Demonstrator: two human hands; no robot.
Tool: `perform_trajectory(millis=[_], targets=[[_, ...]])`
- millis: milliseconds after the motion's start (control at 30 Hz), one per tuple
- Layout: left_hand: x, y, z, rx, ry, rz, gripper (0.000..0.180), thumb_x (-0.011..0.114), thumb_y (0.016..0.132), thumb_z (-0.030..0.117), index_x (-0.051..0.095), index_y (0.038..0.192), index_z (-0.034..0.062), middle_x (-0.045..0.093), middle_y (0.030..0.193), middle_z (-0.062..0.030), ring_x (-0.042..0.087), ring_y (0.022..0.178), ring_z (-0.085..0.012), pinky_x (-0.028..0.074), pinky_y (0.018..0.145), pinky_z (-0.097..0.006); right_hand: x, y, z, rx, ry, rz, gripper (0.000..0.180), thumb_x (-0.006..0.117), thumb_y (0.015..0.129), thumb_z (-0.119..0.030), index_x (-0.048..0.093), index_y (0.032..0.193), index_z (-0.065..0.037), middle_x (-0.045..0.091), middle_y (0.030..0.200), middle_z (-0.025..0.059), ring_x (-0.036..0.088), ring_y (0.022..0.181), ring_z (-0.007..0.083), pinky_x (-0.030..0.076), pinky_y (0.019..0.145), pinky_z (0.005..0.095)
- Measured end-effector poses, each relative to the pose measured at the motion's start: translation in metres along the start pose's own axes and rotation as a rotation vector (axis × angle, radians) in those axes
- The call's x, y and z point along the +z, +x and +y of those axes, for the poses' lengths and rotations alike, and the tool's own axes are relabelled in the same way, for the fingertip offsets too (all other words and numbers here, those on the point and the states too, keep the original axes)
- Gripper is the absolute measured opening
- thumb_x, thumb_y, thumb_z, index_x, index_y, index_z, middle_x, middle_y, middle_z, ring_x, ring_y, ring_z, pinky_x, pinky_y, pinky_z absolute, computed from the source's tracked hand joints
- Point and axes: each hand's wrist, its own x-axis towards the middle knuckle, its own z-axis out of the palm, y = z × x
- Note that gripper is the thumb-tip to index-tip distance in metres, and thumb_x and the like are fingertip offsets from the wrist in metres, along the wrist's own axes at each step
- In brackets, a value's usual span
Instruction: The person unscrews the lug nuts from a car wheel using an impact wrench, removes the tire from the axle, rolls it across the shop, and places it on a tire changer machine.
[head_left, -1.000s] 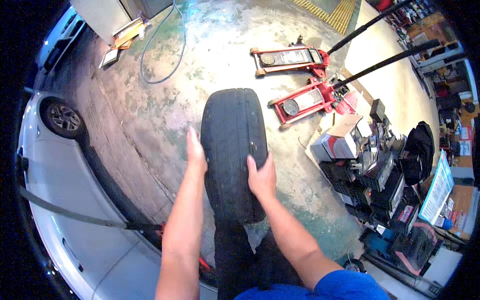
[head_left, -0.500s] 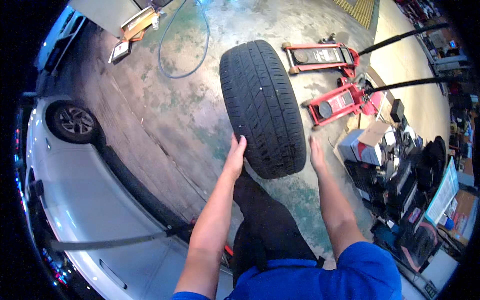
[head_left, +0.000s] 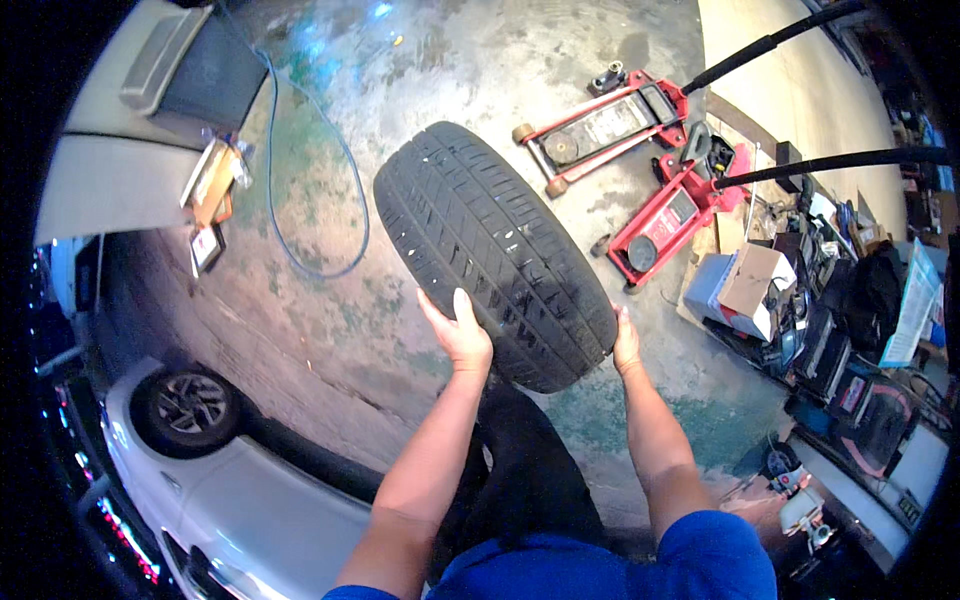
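Observation:
A black tire [head_left: 490, 250] stands on its tread in front of me, tilted to the left at its far end, its worn tread facing up. My left hand [head_left: 462, 335] presses against its near left side, thumb along the tread edge and fingers along the sidewall. On the opposite side, my right hand [head_left: 626, 342] touches the right sidewall, with some fingers hidden by the tire. The tire sits between both palms. Whether it bears fully on the floor cannot be made out.
Two red floor jacks [head_left: 600, 130] with long black handles lie beyond the tire to the right. Boxes [head_left: 750, 285] and clutter fill the right side. A blue hose [head_left: 360, 220] loops on the floor at left. A silver car [head_left: 270, 500] stands at lower left.
My right hand has come in from beside the tire to touch its side. The tire now leans further left at its far end. The view has turned to the right.

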Motion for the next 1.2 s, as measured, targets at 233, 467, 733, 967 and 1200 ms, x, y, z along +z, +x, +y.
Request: perform_trajectory(millis=[233, 467, 733, 967, 1200], targets=[[0.085, 0.163, 0.078, -0.125, 0.283, -0.206, 0.068, 0.057, 0.083, 0.04, 0.034, 0.13, -0.0047, 0.047, 0.124, -0.024, 0.047, 0.114, -0.0322, 0.035, 0.096, -0.035, 0.048, 0.047, -0.067, -0.053, 0.106, 0.259, 0.063, 0.024, 0.093, -0.049, 0.05, 0.119, 0.002, 0.056, 0.116, 0.0175, 0.048, 0.114, 0.0266, 0.033, 0.098, 0.034], [0.22, 0.357, 0.105, -0.196, 0.344, -0.385, 0.082, 0.053, 0.082, 0.05, 0.025, 0.134, -0.0062, 0.039, 0.131, -0.027, 0.037, 0.123, -0.0349, 0.029, 0.102, -0.036, 0.111, 0.124, -0.252, 0.207, 0.021, 0.644, 0.06, 0.026, 0.093, -0.046, 0.059, 0.104, 0.003, 0.061, 0.1, 0.023, 0.056, 0.1, 0.0333, 0.041, 0.086, 0.0379], [0.156, 0.385, 0.044, -0.196, 0.443, -0.877, 0.064, 0.03, 0.093, 0.046, 0.024, 0.137, -0.001, 0.027, 0.141, -0.0166, 0.026, 0.131, -0.0251, 0.022, 0.105, -0.034, 0.071, 0.313, -0.399, 0.356, 0.042, 0.609, 0.074, 0.022, 0.088, -0.059, 0.061, 0.105, 0.002, 0.056, 0.109, 0.0264, 0.05, 0.109, 0.0383, 0.037, 0.093, 0.042], [0.146, 0.347, 0.082, -0.24, 0.172, -0.96, 0.056, 0.023, 0.097, 0.041, 0.035, 0.131, -0.002, 0.04, 0.133, -0.0159, 0.035, 0.124, -0.0259, 0.026, 0.102, -0.035, 0.061, 0.399, -0.408, -0.157, 0.775, 0.281, 0.07, 0.023, 0.093, -0.052, 0.05, 0.118, 0.007, 0.051, 0.123, 0.0196, 0.045, 0.118, 0.0235, 0.03, 0.102, 0.0317], [0.294, 0.433, 0.119, 0.247, 0.531, -0.396, 0.058, 0.026, 0.096, 0.037, 0.039, 0.125, -0.0118, 0.044, 0.129, -0.021, 0.041, 0.117, -0.0275, 0.028, 0.101, -0.032, 0.134, 0.335, -0.223, 0.4, 0.489, 0.175, 0.068, 0.022, 0.092, -0.054, 0.044, 0.127, -0.001, 0.044, 0.13, 0.0193, 0.036, 0.126, 0.0276, 0.023, 0.105, 0.0339]])
